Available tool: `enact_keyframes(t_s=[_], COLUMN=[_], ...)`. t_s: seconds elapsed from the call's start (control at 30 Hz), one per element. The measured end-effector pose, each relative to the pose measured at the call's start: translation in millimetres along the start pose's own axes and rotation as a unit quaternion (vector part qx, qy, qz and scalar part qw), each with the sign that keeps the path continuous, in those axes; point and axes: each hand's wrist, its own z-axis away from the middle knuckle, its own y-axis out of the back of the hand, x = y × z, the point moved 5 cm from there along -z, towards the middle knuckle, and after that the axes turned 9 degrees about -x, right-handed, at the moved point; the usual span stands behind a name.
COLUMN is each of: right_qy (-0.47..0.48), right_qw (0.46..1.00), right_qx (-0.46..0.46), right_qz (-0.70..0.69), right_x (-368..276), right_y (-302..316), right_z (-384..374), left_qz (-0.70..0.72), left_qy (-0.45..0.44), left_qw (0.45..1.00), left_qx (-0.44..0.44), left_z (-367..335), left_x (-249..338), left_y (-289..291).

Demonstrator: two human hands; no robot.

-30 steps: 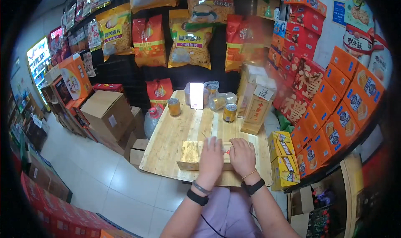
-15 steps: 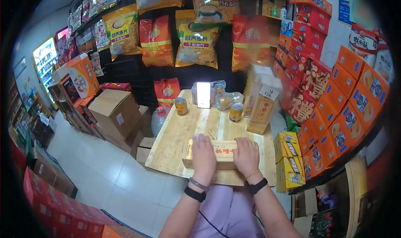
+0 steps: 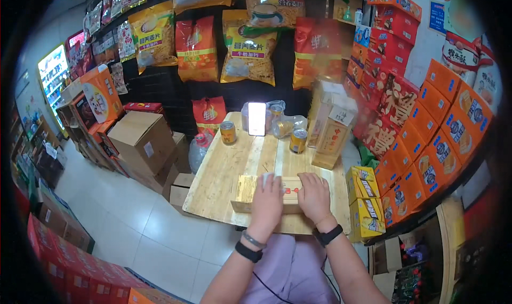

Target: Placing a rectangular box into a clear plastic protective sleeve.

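Observation:
A long gold-and-tan gift box [image 3: 246, 189] with red characters on its top lies flat, crosswise on the wooden table [image 3: 213, 176] in front of me. My left hand [image 3: 268, 200] lies over the middle of the box, its fingers pressing a small white piece, like a tissue [image 3: 265, 177], against the top. Curled over the box's right end, my right hand [image 3: 316, 197] grips it. A dark band circles each wrist. Under my palms, part of the box top is hidden.
A lit phone [image 3: 257, 119] stands at the table's back, between two cans [image 3: 228, 133] [image 3: 298, 141]. Next to it lies a clear plastic jar [image 3: 288, 126]. Tall tan boxes [image 3: 334, 136] stand at the back right. Yellow cartons [image 3: 367, 202] are stacked beyond the table's right edge.
My left hand, with the white piece, has slid right along the box top, uncovering more of its left end. My right hand stays at the right end. The view has shifted slightly.

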Motion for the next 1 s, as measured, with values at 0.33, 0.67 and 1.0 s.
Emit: enact_keyframes(t_s=[0.33,0.67,1.0], right_qy=[-0.012,-0.019,-0.012], right_qw=[1.0,1.0,1.0], right_qx=[-0.018,0.004,0.0], right_qz=[-0.005,0.017,-0.009], right_x=[-1,-3,-2], right_y=[-1,-4,-3], right_z=[-1,-3,-3], left_qz=[-0.096,-0.128,-0.018], left_qy=[0.084,0.037,-0.062], left_qw=[0.992,0.991,0.997], left_qx=[0.016,0.001,-0.032], left_z=[12,-20,-21], left_x=[-54,-8,22], left_y=[19,-15,-12])
